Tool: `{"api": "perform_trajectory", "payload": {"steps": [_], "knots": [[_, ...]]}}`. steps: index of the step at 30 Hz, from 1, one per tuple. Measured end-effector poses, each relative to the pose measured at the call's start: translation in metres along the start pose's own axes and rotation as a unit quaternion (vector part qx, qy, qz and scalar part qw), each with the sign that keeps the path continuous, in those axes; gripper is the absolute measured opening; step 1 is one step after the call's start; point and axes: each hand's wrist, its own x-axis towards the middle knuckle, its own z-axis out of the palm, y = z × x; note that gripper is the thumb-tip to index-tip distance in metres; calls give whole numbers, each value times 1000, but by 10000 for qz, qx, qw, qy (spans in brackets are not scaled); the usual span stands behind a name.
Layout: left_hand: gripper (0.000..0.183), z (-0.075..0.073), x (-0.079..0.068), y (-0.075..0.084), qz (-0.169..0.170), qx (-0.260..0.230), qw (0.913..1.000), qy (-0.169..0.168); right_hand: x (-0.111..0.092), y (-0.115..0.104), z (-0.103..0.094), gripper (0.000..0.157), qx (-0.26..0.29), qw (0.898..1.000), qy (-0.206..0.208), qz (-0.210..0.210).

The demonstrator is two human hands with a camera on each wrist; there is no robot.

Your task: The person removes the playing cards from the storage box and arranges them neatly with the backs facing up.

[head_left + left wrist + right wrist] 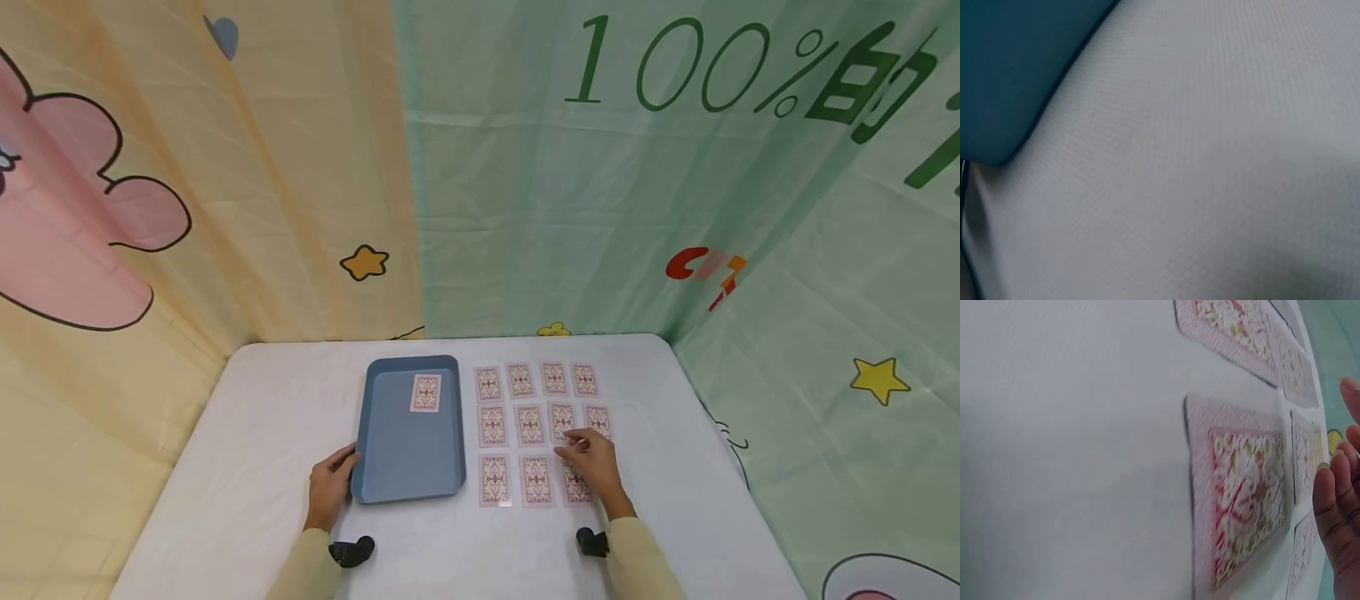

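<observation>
My left hand [328,490] grips the left rim of a blue-grey rectangular tray [408,467] near its front corner. Inside the tray, toward the back, lies one playing card [426,393], patterned back up. In the left wrist view only the tray's corner [1010,81] shows, over white cloth. My right hand [592,463] hovers over the right part of the laid-out playing cards, thumb and fingers apart with nothing between them. It partly covers a front-row card [576,487] and overlaps a middle-row card [562,418]. The right wrist view shows its loosely bent fingers [1340,503] above the cards.
Three rows of face-down playing cards [529,426] lie right of the tray on a white-covered table [225,467]. Printed curtains [525,208] hang behind and at both sides. A black wrist strap [351,552] is on the left wrist, another [592,542] on the right.
</observation>
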Motion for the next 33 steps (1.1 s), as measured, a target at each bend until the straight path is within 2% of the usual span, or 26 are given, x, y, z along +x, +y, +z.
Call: {"api": "perform_trajectory", "payload": {"steps": [11, 18, 26, 33], "knots": [[40, 0, 4, -3, 7, -50, 10000, -22, 22, -34, 26, 35, 513, 9981, -291, -179], [40, 1, 5, -3, -37, -57, 10000, 13, 43, -54, 48, 37, 770, 9948, -539, -389], [39, 2, 4, -3, -43, -12, 10000, 4, 62, -87, 75, 40, 882, 9910, -916, -420], [40, -1, 2, 0, -39, 51, 10000, 17, 75, -112, 98, 42, 1032, 9880, -1037, -490]]}}
